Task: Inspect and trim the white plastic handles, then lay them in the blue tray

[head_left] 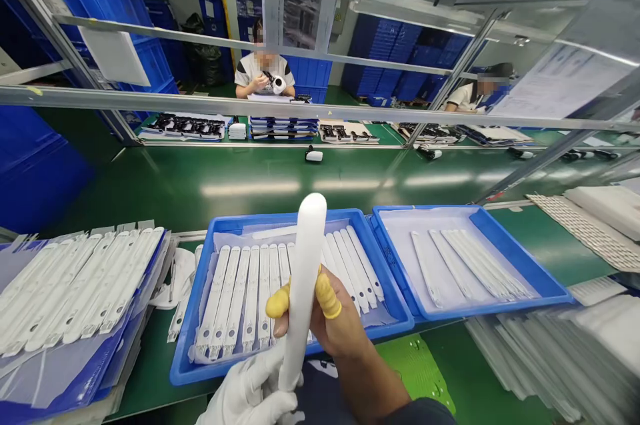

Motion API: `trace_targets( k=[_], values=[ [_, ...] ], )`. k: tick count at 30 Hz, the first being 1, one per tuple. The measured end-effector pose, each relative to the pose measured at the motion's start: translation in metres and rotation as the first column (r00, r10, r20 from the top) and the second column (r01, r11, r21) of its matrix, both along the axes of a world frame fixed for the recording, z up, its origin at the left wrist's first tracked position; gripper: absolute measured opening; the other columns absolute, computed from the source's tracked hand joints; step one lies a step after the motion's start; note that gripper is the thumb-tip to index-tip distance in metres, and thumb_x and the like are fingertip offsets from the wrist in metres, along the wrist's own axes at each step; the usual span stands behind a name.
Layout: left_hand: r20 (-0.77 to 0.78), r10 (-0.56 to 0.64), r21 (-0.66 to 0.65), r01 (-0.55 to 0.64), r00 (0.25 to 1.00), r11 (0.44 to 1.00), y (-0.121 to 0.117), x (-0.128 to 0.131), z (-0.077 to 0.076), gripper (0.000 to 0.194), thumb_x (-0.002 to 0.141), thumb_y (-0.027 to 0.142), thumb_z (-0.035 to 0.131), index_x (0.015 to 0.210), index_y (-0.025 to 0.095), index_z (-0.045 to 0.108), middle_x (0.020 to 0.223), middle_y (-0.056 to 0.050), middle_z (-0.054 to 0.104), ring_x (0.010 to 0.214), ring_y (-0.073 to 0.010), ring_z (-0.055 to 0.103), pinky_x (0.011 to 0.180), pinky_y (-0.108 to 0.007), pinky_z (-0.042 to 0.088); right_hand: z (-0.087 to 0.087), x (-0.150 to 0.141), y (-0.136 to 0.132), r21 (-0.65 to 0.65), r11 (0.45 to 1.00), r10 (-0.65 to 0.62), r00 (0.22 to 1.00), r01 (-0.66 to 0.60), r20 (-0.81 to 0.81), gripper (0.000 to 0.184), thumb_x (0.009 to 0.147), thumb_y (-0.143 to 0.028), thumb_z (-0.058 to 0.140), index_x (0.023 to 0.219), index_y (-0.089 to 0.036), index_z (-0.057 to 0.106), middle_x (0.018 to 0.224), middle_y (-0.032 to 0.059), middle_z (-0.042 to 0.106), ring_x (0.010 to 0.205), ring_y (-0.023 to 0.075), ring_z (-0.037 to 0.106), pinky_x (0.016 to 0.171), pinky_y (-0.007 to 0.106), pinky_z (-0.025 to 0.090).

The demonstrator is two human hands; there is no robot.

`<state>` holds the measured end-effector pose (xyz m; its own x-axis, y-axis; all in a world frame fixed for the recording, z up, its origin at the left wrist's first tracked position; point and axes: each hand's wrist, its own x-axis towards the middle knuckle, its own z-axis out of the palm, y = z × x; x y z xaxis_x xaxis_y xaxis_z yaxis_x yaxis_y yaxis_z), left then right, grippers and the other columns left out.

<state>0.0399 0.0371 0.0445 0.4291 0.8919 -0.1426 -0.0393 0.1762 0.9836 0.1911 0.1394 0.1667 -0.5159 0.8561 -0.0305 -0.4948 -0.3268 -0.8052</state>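
Upright in front of me stands a long white plastic piece (306,278) with a rounded top end. Its lower end is gripped by my left hand (253,388), which wears a white glove. Higher up, my right hand (335,318) pinches it from both sides, with yellow finger cots on the fingertips. Behind the piece lies a blue tray (187,345), lined with translucent sheet and holding a row of similar white pieces (243,298). My hands and the held piece hide the middle of that row.
At right, a second blue tray (545,301) holds several white strips (480,261). More white pieces (75,285) lie stacked at left. A green mat (417,371) sits below. Across the green belt (240,178), beyond a metal frame (210,103), two people work; a small black-and-white part (314,155) lies there.
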Motion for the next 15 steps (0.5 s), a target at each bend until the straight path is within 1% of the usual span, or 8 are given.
trace_targets(
  k=[3, 4, 6, 8, 11, 13, 14, 15],
  values=[
    [0.010, 0.098, 0.116, -0.098, 0.995, 0.988, -0.012, -0.001, -0.014, 0.064, 0.090, 0.039, 0.071, 0.150, 0.038, 0.048, 0.110, -0.007, 0.075, 0.088, -0.0256, 0.069, 0.084, -0.039, 0.059, -0.004, -0.005, 0.007, -0.054, 0.998, -0.024, 1.000, 0.025, 0.013, 0.056, 0.082, -0.074, 0.063, 0.091, -0.019, 0.064, 0.062, 0.0004, 0.068, 0.052, 0.0135, 0.063, 0.057, 0.027, 0.055],
    [-0.007, 0.121, 0.177, -0.118, 0.993, 0.977, -0.015, -0.002, -0.018, 0.066, 0.090, 0.036, 0.072, 0.151, 0.039, 0.046, 0.109, -0.007, 0.076, 0.089, -0.0265, 0.070, 0.085, -0.041, 0.059, -0.005, -0.006, 0.008, -0.072, 0.997, -0.033, 0.999, 0.034, 0.014, 0.055, 0.082, -0.074, 0.063, 0.090, -0.019, 0.063, 0.064, 0.0004, 0.069, 0.051, 0.0130, 0.062, 0.057, 0.026, 0.054],
    [-0.075, 0.132, 0.295, -0.105, 0.988, 0.950, -0.019, -0.004, -0.023, 0.068, 0.088, 0.030, 0.074, 0.150, 0.040, 0.047, 0.109, -0.007, 0.077, 0.090, -0.0274, 0.070, 0.086, -0.043, 0.059, -0.007, -0.008, 0.011, -0.110, 0.993, -0.047, 0.999, 0.049, 0.014, 0.054, 0.082, -0.073, 0.063, 0.089, -0.020, 0.063, 0.067, 0.0005, 0.069, 0.049, 0.0120, 0.058, 0.054, 0.026, 0.052],
    [-0.165, 0.144, 0.362, -0.076, 0.976, 0.929, -0.018, -0.005, -0.020, 0.067, 0.087, 0.026, 0.075, 0.148, 0.039, 0.051, 0.107, -0.006, 0.078, 0.086, -0.0261, 0.070, 0.083, -0.040, 0.059, -0.009, -0.009, 0.012, -0.144, 0.988, -0.052, 0.999, 0.053, 0.008, 0.050, 0.085, -0.070, 0.062, 0.090, -0.020, 0.063, 0.066, -0.0001, 0.068, 0.047, 0.0110, 0.055, 0.051, 0.025, 0.049],
    [-0.239, 0.140, 0.364, -0.045, 0.961, 0.930, -0.006, 0.001, -0.001, 0.055, 0.090, 0.031, 0.071, 0.143, 0.035, 0.057, 0.095, -0.004, 0.077, 0.074, -0.0216, 0.067, 0.075, -0.032, 0.058, -0.020, -0.010, 0.018, -0.155, 0.986, -0.059, 0.998, 0.062, 0.024, 0.051, 0.088, -0.069, 0.056, 0.093, -0.019, 0.062, 0.061, -0.0022, 0.061, 0.045, 0.0101, 0.048, 0.049, 0.024, 0.045],
    [-0.284, 0.089, 0.287, -0.003, 0.955, 0.958, 0.010, 0.009, 0.008, 0.051, 0.094, 0.038, 0.065, 0.143, 0.030, 0.057, 0.087, -0.003, 0.076, 0.068, -0.0195, 0.065, 0.069, -0.029, 0.056, -0.037, -0.012, 0.029, -0.079, 0.985, -0.133, 0.972, 0.150, 0.194, 0.054, 0.090, -0.073, 0.047, 0.101, -0.021, 0.059, 0.063, -0.0038, 0.058, 0.045, 0.0098, 0.046, 0.048, 0.024, 0.045],
    [-0.342, 0.072, 0.235, 0.011, 0.937, 0.972, 0.020, 0.013, 0.009, 0.051, 0.096, 0.040, 0.061, 0.145, 0.029, 0.054, 0.087, -0.002, 0.076, 0.068, -0.0192, 0.065, 0.069, -0.028, 0.056, -0.049, -0.012, 0.037, -0.020, 0.979, -0.188, 0.932, 0.204, 0.311, 0.055, 0.092, -0.073, 0.042, 0.107, -0.022, 0.057, 0.066, -0.0041, 0.058, 0.047, 0.0100, 0.046, 0.050, 0.024, 0.046],
    [-0.409, 0.066, 0.193, 0.016, 0.910, 0.981, 0.030, 0.017, 0.006, 0.052, 0.098, 0.041, 0.056, 0.147, 0.027, 0.051, 0.090, -0.003, 0.076, 0.073, -0.0199, 0.067, 0.073, -0.030, 0.057, -0.063, -0.013, 0.046, 0.072, 0.962, -0.266, 0.838, 0.264, 0.477, 0.053, 0.094, -0.071, 0.038, 0.113, -0.024, 0.053, 0.071, -0.0039, 0.059, 0.049, 0.0101, 0.049, 0.052, 0.024, 0.048]
  ],
)
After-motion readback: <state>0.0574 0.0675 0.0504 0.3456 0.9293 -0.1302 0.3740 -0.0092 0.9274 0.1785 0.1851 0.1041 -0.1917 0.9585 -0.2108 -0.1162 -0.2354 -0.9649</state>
